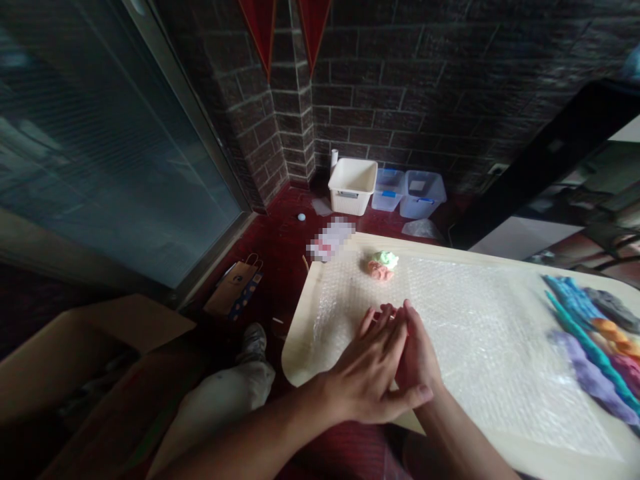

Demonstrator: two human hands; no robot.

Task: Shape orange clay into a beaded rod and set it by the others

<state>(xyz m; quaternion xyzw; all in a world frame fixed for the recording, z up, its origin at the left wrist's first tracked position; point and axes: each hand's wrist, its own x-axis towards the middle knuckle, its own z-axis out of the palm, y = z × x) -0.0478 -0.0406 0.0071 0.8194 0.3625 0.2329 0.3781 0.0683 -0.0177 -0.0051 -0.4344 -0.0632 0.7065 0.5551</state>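
My left hand (373, 373) lies across my right hand (420, 353), palms facing each other above the near part of the table. The left fingers stretch over the right palm, and my left thumb crosses toward the right wrist. Whatever lies between the palms is hidden; a little reddish colour shows around the fingertips, but I cannot tell whether it is skin or material. Beyond the fingertips, a pale green lump of modelling clay (387, 259) touches a salmon-pink clay lump (381, 271). Both rest on a bubble wrap sheet (470, 333) spread over the table.
At the table's right lie a purple clay roll (593, 377), a teal roll (595, 347), a blue clay piece (575, 298) and a grey one (613, 307). A white bin (353, 187) and clear boxes (423, 193) stand by the wall. A paper bag (233, 287) is on the floor.
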